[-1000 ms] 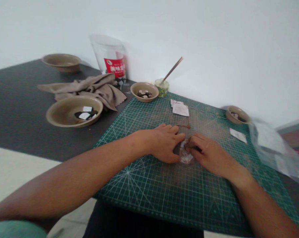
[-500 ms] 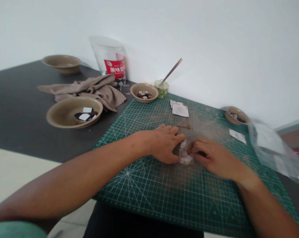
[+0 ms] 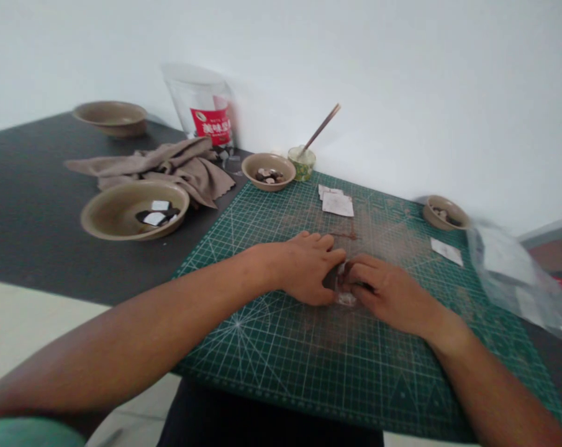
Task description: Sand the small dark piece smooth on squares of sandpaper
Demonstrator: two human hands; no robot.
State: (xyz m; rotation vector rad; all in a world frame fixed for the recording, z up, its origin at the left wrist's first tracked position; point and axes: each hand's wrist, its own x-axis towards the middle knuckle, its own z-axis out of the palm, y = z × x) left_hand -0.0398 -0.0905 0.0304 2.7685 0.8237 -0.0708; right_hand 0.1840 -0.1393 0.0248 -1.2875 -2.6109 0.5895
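A small, square, whitish piece (image 3: pixel 346 298) smeared with brown lies on the green cutting mat (image 3: pixel 285 347), partly covered by my hands. My left hand (image 3: pixel 306 268) rests on the mat with fingers spread; its thumb and index finger touch the left edge of the piece at two corners. Over the same piece, my right hand (image 3: pixel 387 292) is closed in a pinch, fingertips down against its surface. Whatever sits in that pinch is hidden. Behind the hands, a few whitish squares (image 3: pixel 338 203) overlap in a small pile.
Bowls with dark and pale bits stand at back (image 3: pixel 268 172) and right (image 3: pixel 445 213). Another bowl (image 3: pixel 135 211) holds dark and white pieces, beside a brown cloth (image 3: pixel 169 162). A cup (image 3: pixel 302 162) with sticks, a clear jar (image 3: pixel 199 102) and a plastic bag (image 3: pixel 518 279) stand around.
My right hand has moved left across the square piece and now covers more of it. My left hand stays in place on the mat. The view has shifted slightly.
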